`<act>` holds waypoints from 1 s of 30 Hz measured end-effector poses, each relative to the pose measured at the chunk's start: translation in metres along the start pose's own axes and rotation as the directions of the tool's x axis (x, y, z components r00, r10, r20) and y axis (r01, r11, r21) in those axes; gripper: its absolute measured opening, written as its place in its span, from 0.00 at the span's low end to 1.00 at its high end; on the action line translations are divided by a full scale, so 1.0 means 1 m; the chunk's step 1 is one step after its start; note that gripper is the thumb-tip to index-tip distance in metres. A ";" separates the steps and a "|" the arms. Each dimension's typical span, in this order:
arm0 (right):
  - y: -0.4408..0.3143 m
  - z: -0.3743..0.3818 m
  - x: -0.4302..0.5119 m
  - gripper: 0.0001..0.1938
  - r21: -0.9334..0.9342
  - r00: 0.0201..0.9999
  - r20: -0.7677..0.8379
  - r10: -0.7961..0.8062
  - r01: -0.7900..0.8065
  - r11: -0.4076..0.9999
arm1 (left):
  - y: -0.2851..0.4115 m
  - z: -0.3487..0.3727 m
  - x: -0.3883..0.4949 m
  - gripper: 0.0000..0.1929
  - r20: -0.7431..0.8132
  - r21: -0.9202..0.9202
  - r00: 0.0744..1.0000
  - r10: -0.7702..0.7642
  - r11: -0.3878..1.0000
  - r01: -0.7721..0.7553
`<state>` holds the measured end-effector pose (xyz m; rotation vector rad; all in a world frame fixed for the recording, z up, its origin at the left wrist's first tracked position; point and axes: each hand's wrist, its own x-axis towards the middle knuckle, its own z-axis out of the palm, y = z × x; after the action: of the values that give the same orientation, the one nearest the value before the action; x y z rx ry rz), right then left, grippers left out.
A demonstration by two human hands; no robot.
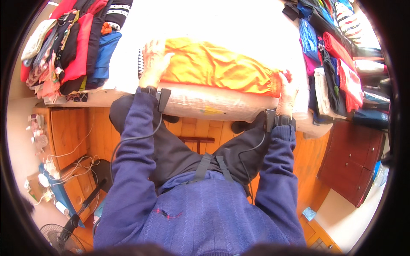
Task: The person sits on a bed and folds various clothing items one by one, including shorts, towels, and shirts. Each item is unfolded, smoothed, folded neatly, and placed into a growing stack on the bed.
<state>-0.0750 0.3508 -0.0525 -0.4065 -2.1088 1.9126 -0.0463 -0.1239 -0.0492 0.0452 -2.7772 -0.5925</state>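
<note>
An orange garment [217, 68] lies lengthwise, wrinkled, on the white bed cover [211, 102] in front of me. Its right end has a gathered elastic cuff. My left hand [156, 62] rests flat on the garment's left end, thumb apart from the fingers. Beyond that hand shows a strip of black-and-white zigzag cloth [140, 64]; whether it belongs to the garment is unclear. At the cuff, my right hand [289, 89] has its thumb and curled fingers on the edge, seemingly pinching it. Bright light washes out parts of the bed and both hands.
Folded clothes [77, 48] are piled at the left of the bed, and more stacked clothes [333, 73] at the right. A dark red cabinet [349, 163] stands right. Cables [77, 166], a wooden cabinet [69, 137] and a fan [61, 238] are at left.
</note>
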 end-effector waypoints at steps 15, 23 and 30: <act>-0.007 -0.010 -0.006 0.21 -0.212 0.971 0.146 0.189 -0.156 0.965 | 0.017 0.005 -0.020 0.20 0.081 0.331 0.968 0.237 0.910 -0.250; -0.002 -0.034 -0.039 0.13 -0.007 0.999 0.043 0.033 -0.033 0.999 | 0.049 -0.031 -0.061 0.37 -0.093 0.138 0.970 0.226 0.967 -0.212; -0.033 -0.051 -0.085 0.12 0.075 0.991 0.129 0.044 -0.054 0.996 | 0.064 0.002 -0.042 0.26 0.149 -0.022 0.948 0.281 0.960 -0.281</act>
<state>0.0217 0.3631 -0.0156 -0.3305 -2.1109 2.0941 -0.0046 -0.0611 -0.0368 -0.4056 -2.8530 -0.5410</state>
